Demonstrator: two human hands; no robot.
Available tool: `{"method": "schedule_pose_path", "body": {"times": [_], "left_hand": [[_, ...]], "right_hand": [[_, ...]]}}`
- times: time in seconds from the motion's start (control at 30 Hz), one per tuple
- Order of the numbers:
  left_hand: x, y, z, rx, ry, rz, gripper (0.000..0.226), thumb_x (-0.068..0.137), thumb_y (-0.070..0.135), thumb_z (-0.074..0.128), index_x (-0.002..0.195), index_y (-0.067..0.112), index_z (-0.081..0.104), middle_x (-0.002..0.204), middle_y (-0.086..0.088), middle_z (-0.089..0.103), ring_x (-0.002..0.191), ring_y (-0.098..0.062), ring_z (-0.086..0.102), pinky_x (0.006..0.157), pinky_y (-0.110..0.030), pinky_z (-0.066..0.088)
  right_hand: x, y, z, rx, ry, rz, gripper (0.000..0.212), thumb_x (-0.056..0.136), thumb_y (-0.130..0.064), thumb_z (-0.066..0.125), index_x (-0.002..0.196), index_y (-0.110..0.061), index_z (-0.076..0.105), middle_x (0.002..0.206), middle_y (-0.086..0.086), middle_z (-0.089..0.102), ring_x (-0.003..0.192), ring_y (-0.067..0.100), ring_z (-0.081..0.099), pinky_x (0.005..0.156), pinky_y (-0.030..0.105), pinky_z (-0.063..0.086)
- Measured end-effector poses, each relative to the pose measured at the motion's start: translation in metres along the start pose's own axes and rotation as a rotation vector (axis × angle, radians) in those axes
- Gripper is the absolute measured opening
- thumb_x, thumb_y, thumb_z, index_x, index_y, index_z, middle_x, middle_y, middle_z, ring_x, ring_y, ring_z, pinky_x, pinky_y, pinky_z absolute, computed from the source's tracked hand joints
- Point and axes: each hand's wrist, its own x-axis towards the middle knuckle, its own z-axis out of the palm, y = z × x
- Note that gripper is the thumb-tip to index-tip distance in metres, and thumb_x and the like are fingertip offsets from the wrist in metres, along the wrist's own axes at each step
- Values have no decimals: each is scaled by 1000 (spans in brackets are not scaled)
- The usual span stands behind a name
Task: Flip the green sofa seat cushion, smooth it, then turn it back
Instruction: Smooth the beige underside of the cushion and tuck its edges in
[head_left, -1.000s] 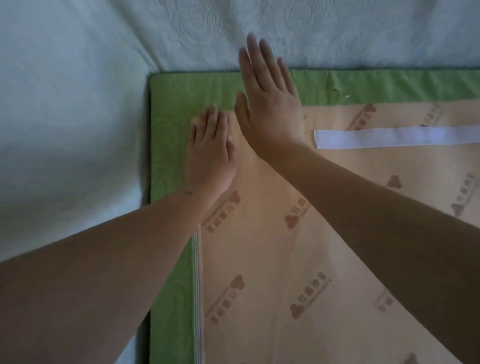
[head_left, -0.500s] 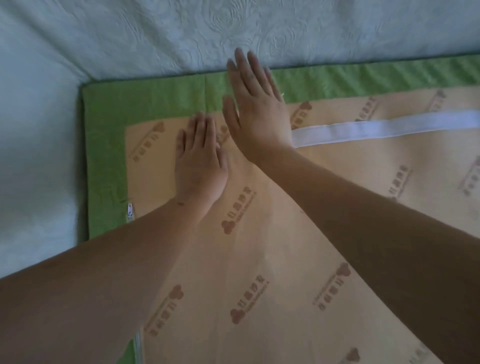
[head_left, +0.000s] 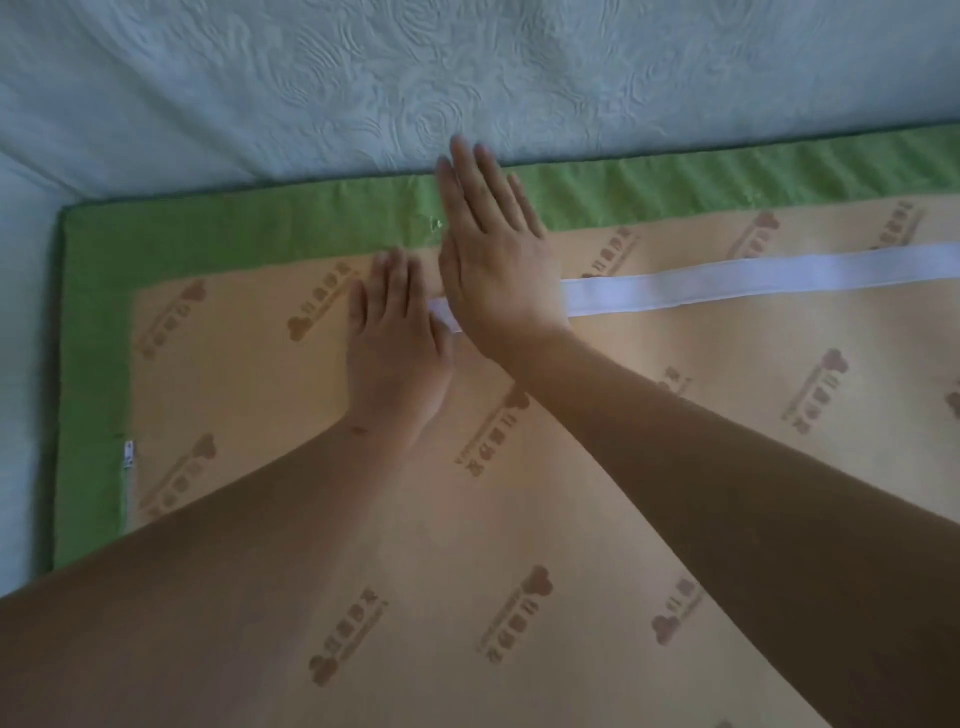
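The green sofa seat cushion (head_left: 260, 234) lies flat with its underside up: a tan panel (head_left: 727, 441) printed with brown logos, framed by a green border. A white strip (head_left: 753, 278) runs across the tan panel toward the right. My left hand (head_left: 397, 343) lies palm down on the tan panel, fingers together and flat. My right hand (head_left: 491, 254) lies flat beside it, fingers reaching over the green border to the back edge, its heel covering the strip's left end. Neither hand holds anything.
Pale embossed sofa upholstery (head_left: 415, 78) rises behind the cushion and continues at the left (head_left: 26, 364). A white zipper pull (head_left: 127, 454) sits at the cushion's left seam.
Both flat hands have slid to the right along the cushion's back part, away from the left corner. The right hand now covers the white strip's end.
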Motion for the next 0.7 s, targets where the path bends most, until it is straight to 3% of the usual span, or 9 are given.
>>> {"method": "schedule_pose_path", "body": {"times": [0.13, 0.27, 0.37, 0.5, 0.6, 0.7], "left_hand": [[3, 22, 3, 47, -8, 22, 60, 100, 30, 22, 153, 1, 30, 161, -17, 27, 152, -26, 18, 124, -46, 11], [8, 51, 6, -14, -16, 39, 60, 99, 26, 30, 152, -2, 28, 159, -19, 30, 151, -29, 21, 124, -45, 13], [12, 73, 8, -54, -35, 116, 64, 98, 32, 19, 152, 0, 30, 159, -19, 30, 150, -28, 23, 123, -44, 16], [24, 92, 15, -87, -25, 117, 63, 97, 33, 21, 152, 2, 32, 160, -18, 29, 151, -29, 21, 124, -46, 14], [21, 105, 17, -71, -18, 111, 62, 99, 34, 21, 150, 3, 37, 159, -18, 30, 151, -28, 22, 123, -49, 16], [18, 113, 16, -57, -41, 130, 64, 97, 34, 19, 152, 4, 34, 160, -16, 29, 151, -27, 21, 123, -50, 14]], "right_hand": [[-14, 37, -2, -57, -182, -77, 60, 102, -36, 26, 157, -10, 24, 166, 6, 15, 153, 20, 11, 124, 37, 7], [-4, 50, -25, 32, 9, 19, 59, 101, -28, 33, 156, -8, 26, 164, 3, 18, 153, 21, 15, 125, 38, 13], [-18, 74, -16, -45, -197, 35, 60, 105, -36, 27, 158, -13, 16, 167, 2, 11, 153, 16, 6, 124, 33, 2], [-7, 86, -30, -14, -35, 92, 60, 102, -33, 28, 158, -10, 21, 164, -2, 9, 153, 18, 10, 125, 35, 8], [-29, 106, -26, -66, -207, 75, 61, 104, -38, 27, 158, -13, 15, 167, 2, 10, 153, 15, 7, 125, 33, 4], [-25, 114, -44, -35, -76, 147, 61, 103, -34, 27, 158, -10, 16, 166, 0, 6, 154, 17, 6, 125, 34, 5]]}}
